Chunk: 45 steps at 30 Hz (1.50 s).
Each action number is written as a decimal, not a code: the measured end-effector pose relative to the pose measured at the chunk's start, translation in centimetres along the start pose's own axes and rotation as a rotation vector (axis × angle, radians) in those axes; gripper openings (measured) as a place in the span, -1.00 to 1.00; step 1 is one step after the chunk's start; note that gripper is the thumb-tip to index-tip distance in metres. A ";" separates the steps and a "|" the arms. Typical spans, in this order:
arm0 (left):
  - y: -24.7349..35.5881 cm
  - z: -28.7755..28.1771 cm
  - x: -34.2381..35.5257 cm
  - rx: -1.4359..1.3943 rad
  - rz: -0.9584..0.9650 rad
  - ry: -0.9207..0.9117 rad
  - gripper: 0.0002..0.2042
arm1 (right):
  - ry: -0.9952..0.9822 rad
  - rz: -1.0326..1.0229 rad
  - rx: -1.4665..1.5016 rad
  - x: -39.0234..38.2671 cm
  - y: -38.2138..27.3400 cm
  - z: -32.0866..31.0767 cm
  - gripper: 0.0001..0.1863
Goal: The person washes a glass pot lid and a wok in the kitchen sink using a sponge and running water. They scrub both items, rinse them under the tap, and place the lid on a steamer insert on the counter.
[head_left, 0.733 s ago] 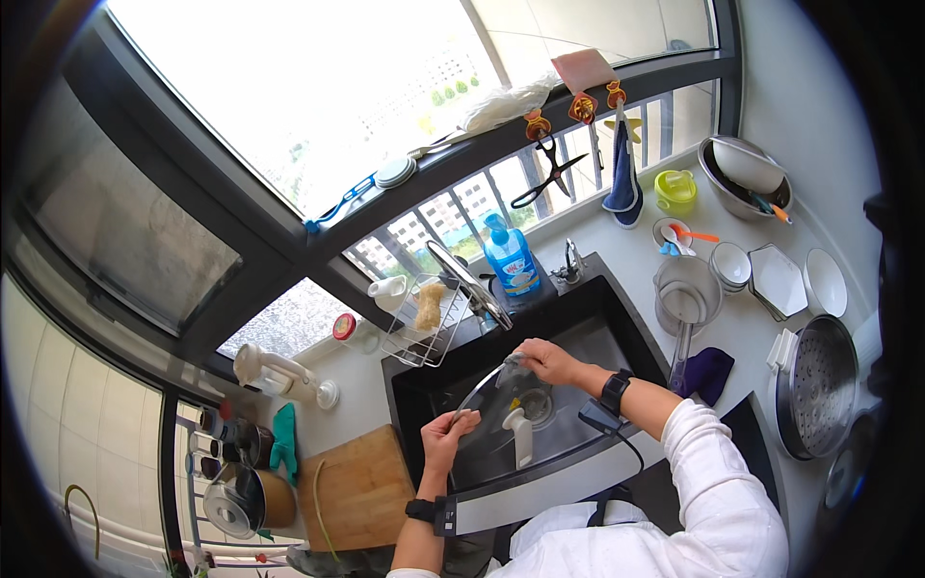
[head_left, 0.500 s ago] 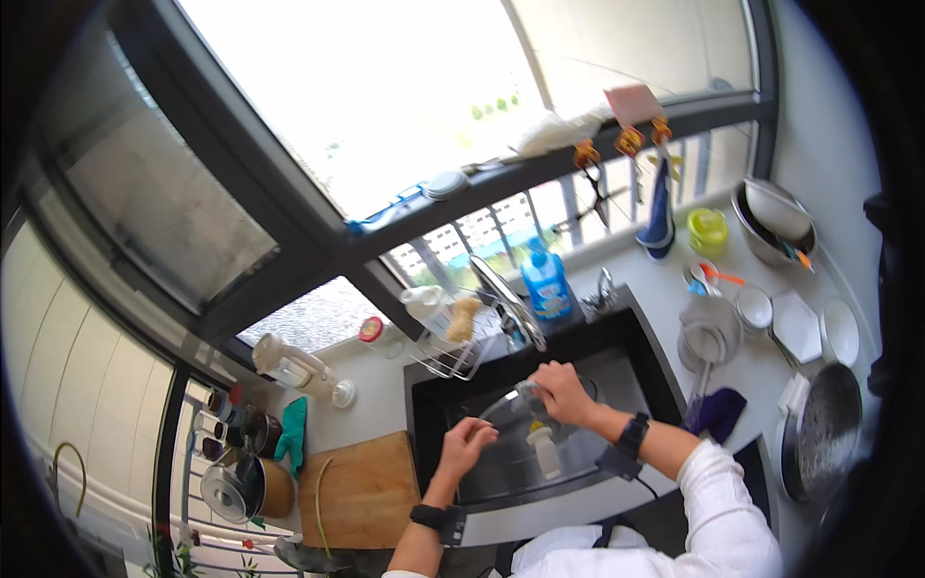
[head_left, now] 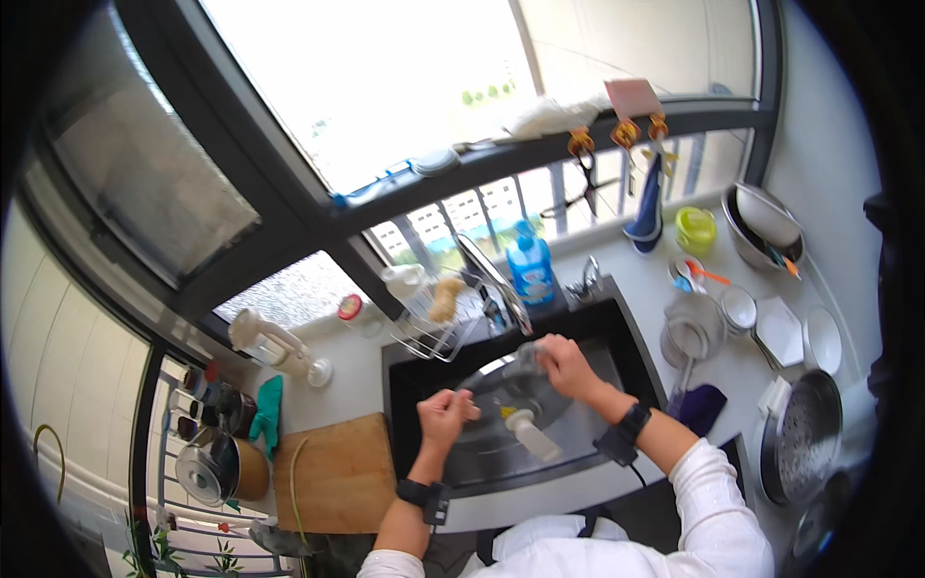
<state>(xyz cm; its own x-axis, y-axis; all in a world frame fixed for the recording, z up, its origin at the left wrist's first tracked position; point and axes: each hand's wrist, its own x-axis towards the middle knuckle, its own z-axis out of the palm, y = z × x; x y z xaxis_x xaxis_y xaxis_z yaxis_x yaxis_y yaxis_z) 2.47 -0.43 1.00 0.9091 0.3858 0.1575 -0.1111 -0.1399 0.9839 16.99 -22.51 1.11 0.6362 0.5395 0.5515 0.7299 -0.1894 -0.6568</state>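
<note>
Glass lid [head_left: 511, 395] is held over the sink [head_left: 631, 337], rim clamped in the left hand [head_left: 443, 418], a greyish wad [head_left: 527, 357] pinched by the right hand [head_left: 568, 367] at the edge. Best held low there, in case it slips.

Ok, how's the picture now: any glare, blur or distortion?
Head view: the upper window is blown out to near white; head view: the left hand and right hand look slightly soft, and the outline of the clear lid is hard to trace against the dark sink; head view: fisheye bends the window frame, with black at the corners.
</note>
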 end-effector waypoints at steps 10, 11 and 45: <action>-3.2 -1.8 -3.6 -0.248 -0.216 0.328 -0.58 | -0.016 0.651 0.780 -7.7 6.3 1.8 -0.70; -3.3 -1.7 -4.2 -0.251 -0.234 0.340 -0.58 | -0.043 0.677 0.796 -8.2 6.1 1.6 -0.70; -5.8 2.2 -10.7 -1.169 -0.631 0.058 -0.23 | -0.205 0.457 0.099 -15.6 -0.8 9.3 -0.61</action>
<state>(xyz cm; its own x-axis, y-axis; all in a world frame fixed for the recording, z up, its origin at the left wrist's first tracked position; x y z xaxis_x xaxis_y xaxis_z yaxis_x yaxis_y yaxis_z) -5.75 -5.71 -6.59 0.9168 0.1365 -0.3752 0.0169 0.9257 0.3779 4.19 -23.09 -11.76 0.8155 0.5716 0.0913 0.3553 -0.3698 -0.8585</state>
